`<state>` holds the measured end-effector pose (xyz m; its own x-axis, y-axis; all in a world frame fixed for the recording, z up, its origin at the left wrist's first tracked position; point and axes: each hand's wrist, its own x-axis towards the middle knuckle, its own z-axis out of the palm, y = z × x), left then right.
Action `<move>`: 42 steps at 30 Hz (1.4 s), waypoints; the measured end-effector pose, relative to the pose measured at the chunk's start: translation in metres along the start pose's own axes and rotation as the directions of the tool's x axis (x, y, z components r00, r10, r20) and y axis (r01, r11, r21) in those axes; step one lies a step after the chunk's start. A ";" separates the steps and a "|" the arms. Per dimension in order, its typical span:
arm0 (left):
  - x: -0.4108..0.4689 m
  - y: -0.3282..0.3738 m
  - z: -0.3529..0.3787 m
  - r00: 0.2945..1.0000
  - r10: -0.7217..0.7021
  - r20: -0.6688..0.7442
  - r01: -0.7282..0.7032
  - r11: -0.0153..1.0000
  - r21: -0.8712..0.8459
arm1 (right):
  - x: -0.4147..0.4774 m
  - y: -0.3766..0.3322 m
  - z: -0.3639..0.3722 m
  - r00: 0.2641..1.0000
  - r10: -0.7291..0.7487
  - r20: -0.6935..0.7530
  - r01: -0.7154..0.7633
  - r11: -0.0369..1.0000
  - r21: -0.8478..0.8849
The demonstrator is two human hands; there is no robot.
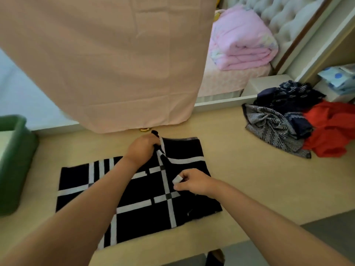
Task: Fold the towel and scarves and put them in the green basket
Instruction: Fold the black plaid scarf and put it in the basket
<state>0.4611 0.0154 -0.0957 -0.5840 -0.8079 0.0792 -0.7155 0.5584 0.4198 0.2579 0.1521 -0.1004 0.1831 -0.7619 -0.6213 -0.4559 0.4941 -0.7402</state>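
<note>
Scarf spread on worktop; left hand fingers pinching far edge, right hand fingers pinching white strip; green basket off left, spare scarves heaped right.

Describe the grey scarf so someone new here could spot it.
On the pale wooden table, look to the right end, where crumpled cloths lie heaped. The grey scarf spreads along the heap's left edge; its zigzag pattern sets it apart from the navy scarf behind and the plain red cloth beside it.
</note>
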 end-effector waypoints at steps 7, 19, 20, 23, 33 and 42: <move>-0.049 -0.078 0.007 0.960 -0.128 0.248 0.112 0.991 0.077 | 0.029 -0.024 0.082 0.999 0.050 -0.016 -0.051 0.997 -0.063; -0.096 -0.066 0.031 0.992 -0.075 0.097 0.056 0.982 0.182 | 0.031 -0.026 0.113 0.974 0.175 0.144 -0.150 0.975 -0.164; -0.100 -0.058 0.036 0.998 -0.026 0.064 0.015 0.987 0.159 | 0.031 -0.026 0.109 0.986 0.134 0.099 -0.119 0.982 -0.145; -0.116 -0.042 0.056 0.986 0.007 0.168 -0.032 0.989 0.143 | 0.041 -0.016 0.089 0.982 -0.025 -0.187 -0.034 0.952 -0.305; -0.139 -0.030 0.076 0.987 -0.097 0.132 0.046 0.938 0.343 | 0.045 0.058 0.026 0.955 -0.266 -0.129 0.035 0.534 -0.845; -0.034 -0.049 0.062 0.935 -0.353 0.046 0.300 0.850 0.434 | 0.100 0.021 -0.035 0.888 -0.391 -0.242 0.003 0.531 -0.847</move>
<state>0.4925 0.0270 -0.1750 -0.3107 -0.9434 -0.1156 -0.9493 0.3142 -0.0122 0.2365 0.0718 -0.1693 0.1301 -0.9710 -0.2006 -0.9796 -0.0947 -0.1771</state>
